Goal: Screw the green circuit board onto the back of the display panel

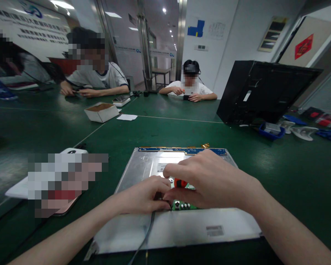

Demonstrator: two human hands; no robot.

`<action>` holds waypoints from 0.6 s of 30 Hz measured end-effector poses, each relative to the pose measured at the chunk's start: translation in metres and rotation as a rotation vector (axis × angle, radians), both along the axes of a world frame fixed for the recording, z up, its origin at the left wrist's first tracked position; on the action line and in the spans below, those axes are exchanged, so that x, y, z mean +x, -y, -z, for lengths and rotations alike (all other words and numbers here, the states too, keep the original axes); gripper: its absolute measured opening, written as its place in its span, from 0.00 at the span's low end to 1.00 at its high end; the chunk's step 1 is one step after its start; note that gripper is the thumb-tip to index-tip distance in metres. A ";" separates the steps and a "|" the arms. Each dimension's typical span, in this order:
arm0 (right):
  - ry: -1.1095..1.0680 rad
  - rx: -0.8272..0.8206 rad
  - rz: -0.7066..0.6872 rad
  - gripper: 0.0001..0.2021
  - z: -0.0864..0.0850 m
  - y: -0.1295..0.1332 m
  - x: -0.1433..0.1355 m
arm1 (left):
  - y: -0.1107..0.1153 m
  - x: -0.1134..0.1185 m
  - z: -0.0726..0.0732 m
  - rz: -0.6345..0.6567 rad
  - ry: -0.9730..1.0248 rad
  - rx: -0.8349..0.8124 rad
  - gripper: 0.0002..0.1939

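Note:
A flat silver display panel (215,228) lies back side up on the table before me, with a blue circuit strip (165,149) along its far edge. On its middle sits a green circuit board (191,205), mostly covered by my hands. My left hand (150,195) is closed at the board's left edge, pinching a dark cable (149,232) that trails toward me. Over the board, my right hand (209,180) curls around a screwdriver (180,183) with an orange-and-black handle; its shaft is hidden. The fingertips of both hands nearly meet.
Left of the panel lie a pink phone (68,206) and a white item (16,189), partly blurred out. Farther off are an open white box (102,112), a black monitor housing (264,92) and a blue tray (271,131). Several people sit around the green table (165,129).

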State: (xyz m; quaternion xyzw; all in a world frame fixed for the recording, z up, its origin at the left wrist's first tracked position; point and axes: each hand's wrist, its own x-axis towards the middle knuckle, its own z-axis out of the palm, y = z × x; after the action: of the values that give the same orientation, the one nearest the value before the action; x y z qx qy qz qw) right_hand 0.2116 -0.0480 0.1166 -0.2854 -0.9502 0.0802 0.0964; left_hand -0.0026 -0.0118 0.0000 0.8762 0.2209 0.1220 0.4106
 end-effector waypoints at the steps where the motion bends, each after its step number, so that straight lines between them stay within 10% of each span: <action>1: 0.001 0.001 0.003 0.05 0.000 0.000 0.000 | 0.001 0.000 0.000 -0.003 0.000 -0.013 0.02; 18: 0.011 0.014 -0.002 0.03 0.000 0.002 0.001 | 0.000 0.001 -0.006 0.005 -0.051 -0.043 0.03</action>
State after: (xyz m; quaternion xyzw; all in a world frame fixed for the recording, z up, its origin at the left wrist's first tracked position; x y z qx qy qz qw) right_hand 0.2123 -0.0500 0.1171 -0.2843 -0.9515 0.0719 0.0929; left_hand -0.0015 -0.0122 0.0062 0.8706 0.2315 0.0939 0.4238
